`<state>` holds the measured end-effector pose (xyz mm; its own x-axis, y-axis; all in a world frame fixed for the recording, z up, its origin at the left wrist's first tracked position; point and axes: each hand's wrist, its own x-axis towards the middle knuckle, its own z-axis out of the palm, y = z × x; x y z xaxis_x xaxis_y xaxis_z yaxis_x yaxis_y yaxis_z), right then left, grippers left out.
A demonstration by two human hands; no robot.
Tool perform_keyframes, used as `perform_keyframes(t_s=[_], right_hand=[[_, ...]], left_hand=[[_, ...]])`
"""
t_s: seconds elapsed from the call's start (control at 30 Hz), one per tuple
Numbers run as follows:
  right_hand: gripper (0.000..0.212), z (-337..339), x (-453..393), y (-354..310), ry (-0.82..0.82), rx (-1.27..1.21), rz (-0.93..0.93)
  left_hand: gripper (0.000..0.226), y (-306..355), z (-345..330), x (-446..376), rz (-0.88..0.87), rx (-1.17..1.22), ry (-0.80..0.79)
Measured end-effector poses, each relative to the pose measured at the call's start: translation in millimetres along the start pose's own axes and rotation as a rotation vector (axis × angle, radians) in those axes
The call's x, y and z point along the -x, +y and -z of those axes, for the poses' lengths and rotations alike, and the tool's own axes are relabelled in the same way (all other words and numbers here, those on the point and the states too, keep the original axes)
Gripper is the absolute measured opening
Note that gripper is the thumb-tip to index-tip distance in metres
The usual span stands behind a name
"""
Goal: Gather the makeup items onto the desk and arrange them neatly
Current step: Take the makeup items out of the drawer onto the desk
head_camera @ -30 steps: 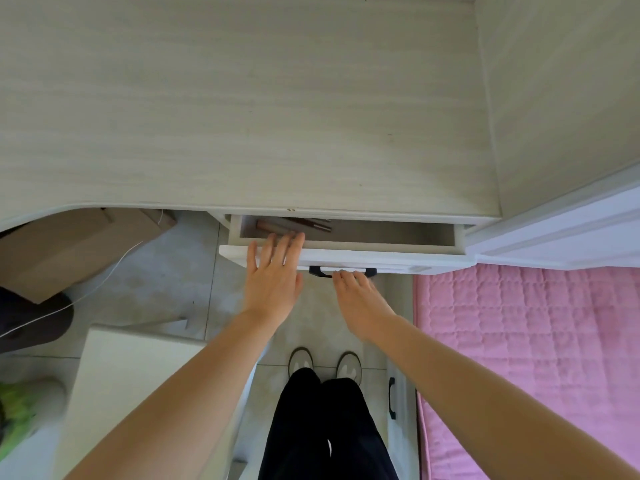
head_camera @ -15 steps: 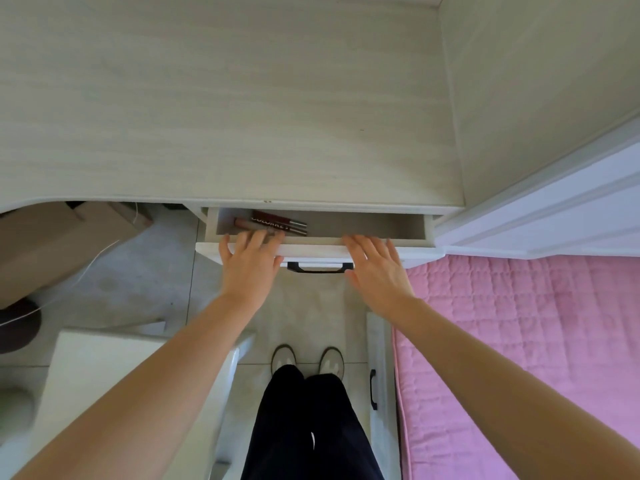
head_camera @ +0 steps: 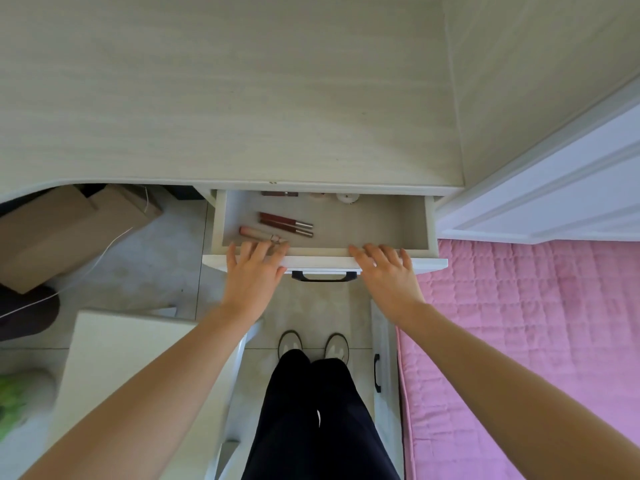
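Now both grips spread flat — left hand [head_camera: 254,273], right hand [head_camera: 388,273] resting on drawer [head_camera: 322,261] front edge.

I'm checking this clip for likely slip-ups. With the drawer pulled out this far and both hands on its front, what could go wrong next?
1. The three tubes lie loose near the drawer front; a further jerk may roll them.
2. More items sit at the back, half hidden under the desk edge, and could be missed.
3. The left hand partly covers the pink tube, so reaching in blind might knock it.
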<state>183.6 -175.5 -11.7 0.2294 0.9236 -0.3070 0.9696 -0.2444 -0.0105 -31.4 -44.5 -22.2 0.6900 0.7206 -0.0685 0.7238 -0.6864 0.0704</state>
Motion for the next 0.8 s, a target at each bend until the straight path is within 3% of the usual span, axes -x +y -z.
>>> perform_keyframes(t_s=[0.3,0.5,0.8], right_hand=[[0.062,-13.9,49.7,-14.0,0.044,0.004,0.058],[0.054,-19.8,72.3,-17.7,-0.142,-0.028,0.067],[0.050,-23.5,97.7,-24.3,-0.241,-0.090,0.102]], left_hand=[[0.047,0.1,0.8,56.8,-0.096,-0.018,-0.074],[0.048,9.3,2.8,86.1,-0.101,-0.031,-0.156],[0.047,13.0,4.6,120.5,-0.122,0.007,-0.250]])
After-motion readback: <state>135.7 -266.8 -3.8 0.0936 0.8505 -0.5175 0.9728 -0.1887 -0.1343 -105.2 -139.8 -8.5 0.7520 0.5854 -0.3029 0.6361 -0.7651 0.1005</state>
